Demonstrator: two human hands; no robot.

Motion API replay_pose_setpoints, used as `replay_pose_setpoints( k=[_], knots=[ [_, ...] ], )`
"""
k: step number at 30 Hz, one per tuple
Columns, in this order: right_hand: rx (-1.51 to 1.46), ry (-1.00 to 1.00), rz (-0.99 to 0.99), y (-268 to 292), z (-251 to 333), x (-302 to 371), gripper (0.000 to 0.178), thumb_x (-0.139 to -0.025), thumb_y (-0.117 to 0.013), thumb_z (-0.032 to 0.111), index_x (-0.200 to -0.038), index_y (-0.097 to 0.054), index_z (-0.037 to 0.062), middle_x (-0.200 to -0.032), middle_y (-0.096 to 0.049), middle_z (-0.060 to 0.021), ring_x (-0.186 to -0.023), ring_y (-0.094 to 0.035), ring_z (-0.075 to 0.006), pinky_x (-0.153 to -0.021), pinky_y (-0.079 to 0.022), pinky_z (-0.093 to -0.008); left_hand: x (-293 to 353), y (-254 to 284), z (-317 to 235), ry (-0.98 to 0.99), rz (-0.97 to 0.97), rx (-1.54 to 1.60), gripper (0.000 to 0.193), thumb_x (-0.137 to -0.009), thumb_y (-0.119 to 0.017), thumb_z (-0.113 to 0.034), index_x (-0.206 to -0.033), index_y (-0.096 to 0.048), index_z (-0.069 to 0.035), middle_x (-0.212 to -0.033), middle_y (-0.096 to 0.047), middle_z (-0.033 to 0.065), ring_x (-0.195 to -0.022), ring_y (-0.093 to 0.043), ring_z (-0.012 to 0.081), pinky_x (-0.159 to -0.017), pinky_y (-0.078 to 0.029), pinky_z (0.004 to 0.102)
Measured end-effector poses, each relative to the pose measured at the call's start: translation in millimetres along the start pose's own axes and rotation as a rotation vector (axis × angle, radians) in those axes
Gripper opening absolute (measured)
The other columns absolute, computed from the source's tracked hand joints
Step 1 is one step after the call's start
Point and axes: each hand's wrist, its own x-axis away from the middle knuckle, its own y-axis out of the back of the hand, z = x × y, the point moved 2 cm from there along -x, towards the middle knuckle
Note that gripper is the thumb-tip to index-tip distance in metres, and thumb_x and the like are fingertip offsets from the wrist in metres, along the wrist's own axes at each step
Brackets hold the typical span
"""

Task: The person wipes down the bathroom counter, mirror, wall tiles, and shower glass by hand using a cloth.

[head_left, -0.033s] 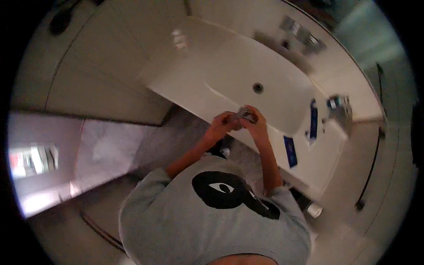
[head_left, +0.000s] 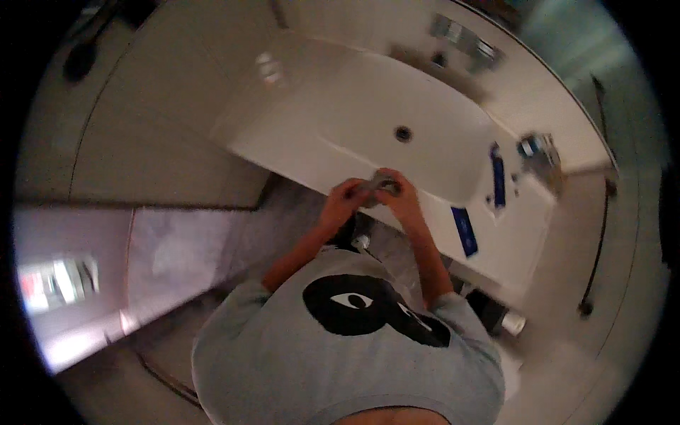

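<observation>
Seen from overhead, a pale bathroom holds a long white bathtub (head_left: 333,106) running across the upper part of the view, its basin holding nothing that can be made out besides the dark round drain (head_left: 403,132) in its floor. Blurred chrome taps (head_left: 464,42) sit on the far ledge. On the near rim lie a dark blue tube (head_left: 498,177) and a flat blue rectangular packet (head_left: 465,230), with a blurred metal fitting (head_left: 538,149) at the corner beyond them.

Both bare hands meet just over the tub's near edge. The left hand (head_left: 345,198) and the right hand (head_left: 400,200) are curled closed around a small grey roundish object (head_left: 379,185), held between their fingertips; what it is cannot be told through the blur. Below, the person's grey shirt with a black heart-shaped print (head_left: 368,308) fills the lower middle. A small white cylinder (head_left: 513,324) stands on the floor at the right.
</observation>
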Motion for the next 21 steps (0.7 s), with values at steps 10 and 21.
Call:
replay_pose_setpoints(
  k=[10,21],
  knots=[
    [0.073,0.022,-0.323,-32,-28,22,0.036,-0.077,-0.068,0.016,-0.106,-0.059,-0.0023,-0.087,-0.063,-0.0147,-0.083,-0.061,-0.0249,-0.074,-0.051,-0.0343,-1,30,-13,-0.218,0.021,-0.112,0.025,-0.096,-0.056,-0.018,-0.112,-0.061,0.000,-0.096,-0.062,0.0065,-0.086,-0.056,0.0134,-0.080,-0.046,0.0289],
    [-0.165,-0.093,-0.781,-66,-17,-3,0.030,-0.085,-0.061,0.024,-0.101,-0.061,-0.0012,-0.084,-0.063,-0.0094,-0.068,-0.058,-0.0160,-0.062,-0.048,-0.0309,-99,184,-62,-0.891,-0.702,-0.920,0.061,-0.086,-0.071,-0.033,-0.132,-0.046,-0.001,-0.129,-0.049,0.0174,-0.117,-0.050,0.0353,-0.097,-0.041,0.0438]
  ],
)
